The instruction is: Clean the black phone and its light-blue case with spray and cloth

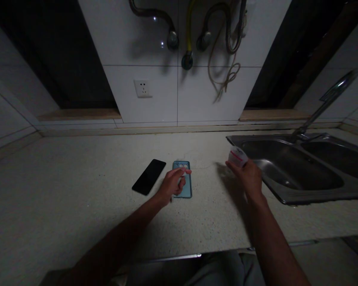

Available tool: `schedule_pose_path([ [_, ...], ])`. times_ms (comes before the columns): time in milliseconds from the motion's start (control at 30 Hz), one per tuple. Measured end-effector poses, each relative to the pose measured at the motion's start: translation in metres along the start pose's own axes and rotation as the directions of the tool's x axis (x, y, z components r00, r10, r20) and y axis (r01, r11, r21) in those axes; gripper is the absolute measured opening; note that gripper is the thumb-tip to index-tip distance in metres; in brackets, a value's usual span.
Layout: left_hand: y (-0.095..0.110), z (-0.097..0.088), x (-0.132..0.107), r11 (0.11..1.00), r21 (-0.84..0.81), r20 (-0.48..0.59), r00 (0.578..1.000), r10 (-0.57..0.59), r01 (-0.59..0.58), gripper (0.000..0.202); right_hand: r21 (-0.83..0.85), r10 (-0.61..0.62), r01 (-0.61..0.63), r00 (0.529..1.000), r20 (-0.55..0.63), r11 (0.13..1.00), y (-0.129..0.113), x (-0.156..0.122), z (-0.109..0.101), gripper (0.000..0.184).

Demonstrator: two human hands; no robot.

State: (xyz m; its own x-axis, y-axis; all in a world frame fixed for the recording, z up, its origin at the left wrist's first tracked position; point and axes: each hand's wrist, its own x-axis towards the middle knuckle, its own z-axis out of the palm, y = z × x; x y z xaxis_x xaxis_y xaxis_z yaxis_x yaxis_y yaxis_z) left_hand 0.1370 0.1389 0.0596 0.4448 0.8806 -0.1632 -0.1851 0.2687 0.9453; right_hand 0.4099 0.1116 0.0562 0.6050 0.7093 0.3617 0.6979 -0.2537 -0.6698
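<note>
My left hand is over a light-blue phone case that lies on the counter, hiding its left and middle parts. The fingers are curled in a pinch, and I cannot make out what, if anything, is between them. Just left of it a black smartphone lies at a slant, its dark screen facing up. My right hand, raised over the counter near the sink, grips a small whitish translucent packet with a pink stripe and dark print. Both forearms reach in from below.
A steel double-bowl sink with a tall faucet is set into the speckled pale counter on the right. Behind, the tiled wall carries a power socket, hoses and valves, and a hanging looped cord.
</note>
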Motion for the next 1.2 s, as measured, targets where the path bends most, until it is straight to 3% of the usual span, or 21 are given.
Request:
schedule_pose_path([
  [67,0.000,-0.002,0.003,0.998,-0.037,-0.034,0.998,0.049,-0.050,0.041,0.057,0.048,-0.047,0.999,-0.007,0.997,0.006,0.001,0.000,0.051],
  [167,0.000,-0.002,0.005,0.990,-0.093,-0.096,0.991,0.094,-0.103,0.039,0.223,0.002,0.007,0.999,-0.040,0.975,0.010,0.002,0.003,0.054],
  [267,0.002,-0.001,0.007,0.976,-0.185,-0.174,0.981,0.081,-0.113,0.035,0.312,-0.066,0.137,0.972,-0.228,0.940,0.003,0.001,0.001,0.062],
  [333,0.003,-0.001,0.008,0.964,-0.244,-0.194,0.979,0.055,-0.103,0.034,0.286,-0.104,0.253,0.887,-0.449,0.924,-0.005,-0.004,-0.001,0.055],
  [400,0.004,0.000,0.008,0.958,-0.272,-0.183,0.982,0.036,-0.086,0.034,0.224,-0.204,0.434,0.740,-0.641,0.873,-0.016,-0.013,-0.001,0.035],
  [433,0.004,0.000,0.008,0.957,-0.279,-0.174,0.984,0.031,-0.079,0.034,0.198,-0.274,0.537,0.672,-0.688,0.820,-0.021,-0.020,0.001,0.024],
  [467,0.004,0.000,0.008,0.955,-0.285,-0.166,0.986,0.030,-0.077,0.035,0.194,-0.360,0.635,0.633,-0.685,0.748,-0.027,-0.029,0.004,0.017],
  [500,0.004,0.000,0.008,0.952,-0.294,-0.158,0.987,0.034,-0.080,0.036,0.229,-0.453,0.685,0.659,-0.601,0.692,-0.034,-0.038,0.009,0.011],
  [567,0.003,0.001,0.007,0.943,-0.320,-0.132,0.990,0.052,-0.093,0.037,0.377,-0.635,0.682,0.727,-0.260,0.627,-0.047,-0.057,0.022,0.013],
  [633,0.003,0.002,0.007,0.928,-0.357,-0.099,0.992,0.073,-0.104,0.037,0.524,-0.643,0.512,0.760,0.092,0.680,-0.060,-0.076,0.035,0.031],
  [733,0.005,0.002,0.007,0.910,-0.401,-0.068,0.994,0.088,-0.108,0.031,0.533,-0.522,0.297,0.782,0.340,0.792,-0.072,-0.093,0.052,0.051],
  [833,0.007,0.001,0.008,0.915,-0.392,-0.031,0.995,0.090,-0.095,0.028,0.536,-0.416,0.164,0.821,0.391,0.828,-0.076,-0.093,0.062,0.054],
  [933,0.008,-0.006,0.013,0.956,-0.276,0.012,0.995,0.104,-0.096,0.033,0.578,-0.370,0.079,0.835,0.406,0.812,-0.075,-0.080,0.071,0.044],
  [1067,0.007,-0.023,0.022,0.968,0.130,-0.087,0.970,0.226,-0.214,0.034,0.666,-0.339,-0.003,0.859,0.384,0.746,-0.077,-0.058,0.084,0.026],
  [1200,0.007,-0.036,0.020,0.811,0.533,-0.203,0.894,0.400,-0.242,0.036,0.729,-0.257,-0.104,0.894,0.366,0.676,-0.081,-0.049,0.087,0.026],
])
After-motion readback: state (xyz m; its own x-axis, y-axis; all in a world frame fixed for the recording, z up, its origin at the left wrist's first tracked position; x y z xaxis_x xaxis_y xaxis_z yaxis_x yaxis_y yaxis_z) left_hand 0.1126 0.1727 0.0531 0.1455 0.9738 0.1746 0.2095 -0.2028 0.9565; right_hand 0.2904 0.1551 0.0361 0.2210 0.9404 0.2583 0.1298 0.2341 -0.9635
